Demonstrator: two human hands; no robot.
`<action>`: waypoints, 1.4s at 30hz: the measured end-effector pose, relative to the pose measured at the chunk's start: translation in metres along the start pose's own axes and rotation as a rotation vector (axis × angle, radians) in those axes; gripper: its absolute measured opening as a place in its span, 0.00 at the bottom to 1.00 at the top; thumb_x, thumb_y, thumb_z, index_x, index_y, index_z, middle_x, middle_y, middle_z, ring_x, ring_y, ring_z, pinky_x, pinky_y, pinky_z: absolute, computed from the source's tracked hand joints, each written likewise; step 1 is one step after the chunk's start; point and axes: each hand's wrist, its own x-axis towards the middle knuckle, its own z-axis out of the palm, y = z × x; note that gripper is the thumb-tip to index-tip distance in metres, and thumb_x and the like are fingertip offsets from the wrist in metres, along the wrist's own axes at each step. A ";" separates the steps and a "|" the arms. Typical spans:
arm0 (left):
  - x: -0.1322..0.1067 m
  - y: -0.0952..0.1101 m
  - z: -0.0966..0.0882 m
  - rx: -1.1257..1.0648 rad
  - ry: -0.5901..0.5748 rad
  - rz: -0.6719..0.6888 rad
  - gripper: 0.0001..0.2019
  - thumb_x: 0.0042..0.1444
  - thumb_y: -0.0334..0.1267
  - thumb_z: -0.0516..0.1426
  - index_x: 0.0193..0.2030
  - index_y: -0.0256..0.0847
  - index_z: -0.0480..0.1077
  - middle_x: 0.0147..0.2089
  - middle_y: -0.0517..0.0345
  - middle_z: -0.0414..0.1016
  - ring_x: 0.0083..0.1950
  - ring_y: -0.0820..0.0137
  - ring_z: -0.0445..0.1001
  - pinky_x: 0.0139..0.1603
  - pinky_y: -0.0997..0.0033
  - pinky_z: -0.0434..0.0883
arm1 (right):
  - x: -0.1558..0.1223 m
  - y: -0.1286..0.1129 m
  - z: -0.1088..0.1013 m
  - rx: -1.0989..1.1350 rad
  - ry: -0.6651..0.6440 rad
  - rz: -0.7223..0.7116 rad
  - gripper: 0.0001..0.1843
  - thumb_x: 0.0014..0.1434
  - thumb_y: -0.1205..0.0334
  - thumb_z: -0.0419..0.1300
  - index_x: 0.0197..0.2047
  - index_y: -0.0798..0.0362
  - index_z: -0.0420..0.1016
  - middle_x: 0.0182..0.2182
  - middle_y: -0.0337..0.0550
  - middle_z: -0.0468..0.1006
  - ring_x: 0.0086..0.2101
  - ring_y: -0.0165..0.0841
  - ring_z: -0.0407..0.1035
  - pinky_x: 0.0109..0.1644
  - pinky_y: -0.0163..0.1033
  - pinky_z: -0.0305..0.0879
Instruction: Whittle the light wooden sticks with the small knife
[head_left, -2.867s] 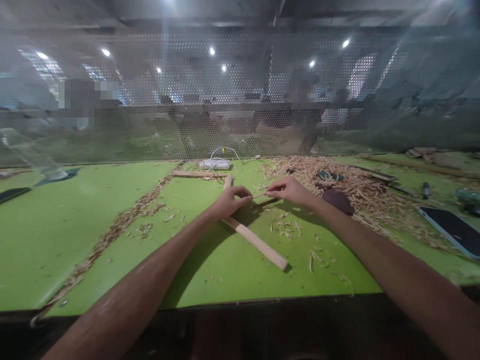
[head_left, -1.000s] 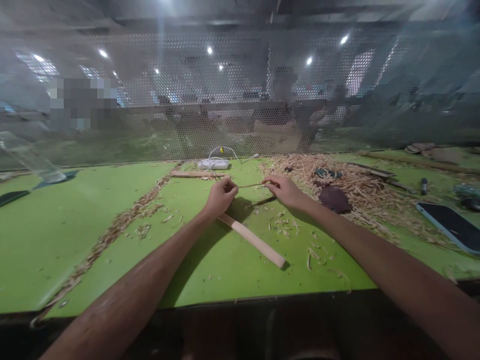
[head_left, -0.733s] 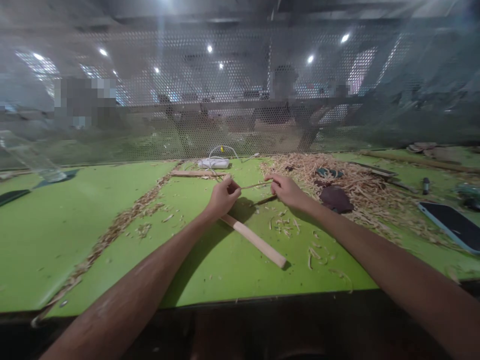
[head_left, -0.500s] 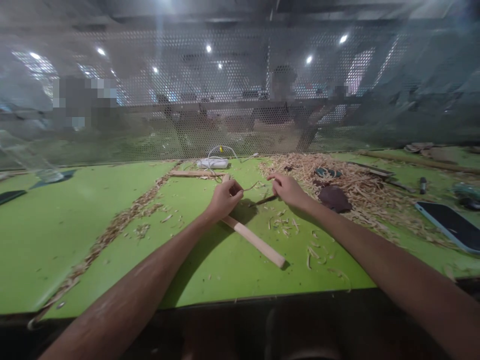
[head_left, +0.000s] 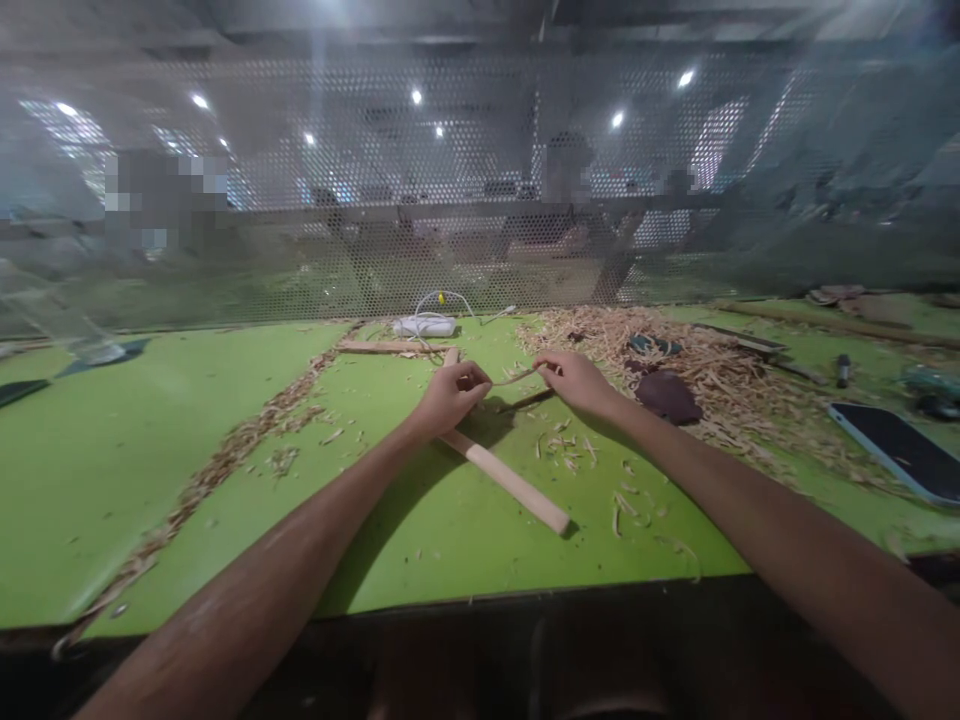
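Between my two hands runs a thin brown strip [head_left: 516,378], slightly bowed. My left hand [head_left: 452,397] is closed in a pinch on its left end. With thumb and forefinger together, my right hand [head_left: 576,382] grips its other end. Under the strip lies a dark slim tool [head_left: 525,402] on the green table [head_left: 450,530], its right end by my right hand; its kind is unclear. A pale wooden stick [head_left: 517,488] lies slantwise beneath my left hand, which hides its middle part.
Wood shavings [head_left: 739,395] are heaped at the right, with a dark maroon piece [head_left: 669,397] on them. A phone [head_left: 900,450] lies at far right. A white power strip [head_left: 424,326] and a flat wood strip [head_left: 390,347] are at the back, before a perforated screen [head_left: 465,240].
My right hand has closed on the strip's free right end, which was loose before. The strip is now stretched out between both hands. The wooden stick has stayed put.
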 end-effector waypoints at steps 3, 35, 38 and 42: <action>0.000 -0.001 0.000 -0.016 0.011 -0.001 0.10 0.58 0.45 0.66 0.35 0.41 0.75 0.25 0.61 0.73 0.25 0.70 0.72 0.26 0.72 0.68 | 0.002 0.001 0.000 0.017 -0.001 0.013 0.16 0.75 0.63 0.57 0.48 0.59 0.87 0.42 0.52 0.87 0.37 0.35 0.72 0.40 0.37 0.59; -0.014 0.024 0.015 -0.025 -0.057 0.054 0.05 0.59 0.36 0.64 0.33 0.39 0.76 0.27 0.58 0.76 0.28 0.70 0.73 0.31 0.71 0.72 | -0.002 -0.020 -0.002 -0.273 0.018 0.157 0.15 0.80 0.62 0.54 0.51 0.57 0.82 0.46 0.55 0.85 0.39 0.37 0.71 0.38 0.39 0.52; -0.014 0.026 0.014 -0.018 -0.066 0.063 0.05 0.59 0.36 0.65 0.33 0.39 0.77 0.29 0.57 0.78 0.30 0.69 0.75 0.32 0.70 0.74 | -0.001 -0.020 -0.001 -0.305 0.012 0.167 0.16 0.81 0.61 0.52 0.52 0.58 0.80 0.47 0.56 0.85 0.39 0.38 0.71 0.38 0.40 0.51; -0.013 0.027 0.014 -0.015 -0.079 0.065 0.04 0.59 0.35 0.65 0.34 0.38 0.78 0.30 0.56 0.79 0.31 0.70 0.75 0.33 0.70 0.74 | 0.002 -0.013 0.002 -0.294 0.050 0.174 0.15 0.79 0.62 0.53 0.51 0.57 0.81 0.44 0.55 0.85 0.38 0.38 0.70 0.38 0.40 0.51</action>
